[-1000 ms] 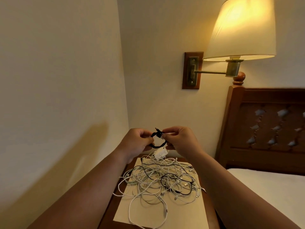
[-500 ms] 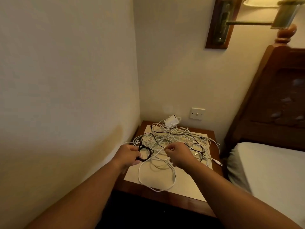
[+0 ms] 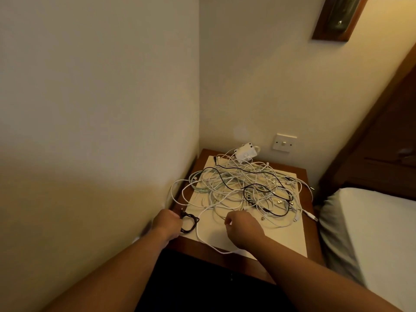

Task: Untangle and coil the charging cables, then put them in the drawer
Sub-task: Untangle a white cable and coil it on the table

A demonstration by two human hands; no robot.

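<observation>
I have my left hand (image 3: 168, 222) at the near left corner of the dark wooden bedside surface (image 3: 198, 249), its fingers curled round a small coil of black cable (image 3: 189, 224). The coil sticks out to the right of that fist, just over the corner of the pale rectangular sheet (image 3: 288, 242) that covers most of the surface.

My right hand (image 3: 244, 229) hangs over the near part of the sheet with its fingers curled under. A long loop of white cable (image 3: 202, 239) passes beneath the wrist, but I cannot tell whether the fingers have hold of any strand.

Beyond both hands, a loose tangle of white and black charging cables (image 3: 243, 188) sprawls across the sheet and spills over its left edge. A white plastic charger block (image 3: 245, 152) sits at the far edge, below a white wall switch plate (image 3: 284, 143). A white mattress (image 3: 371, 233) lies to the right.
</observation>
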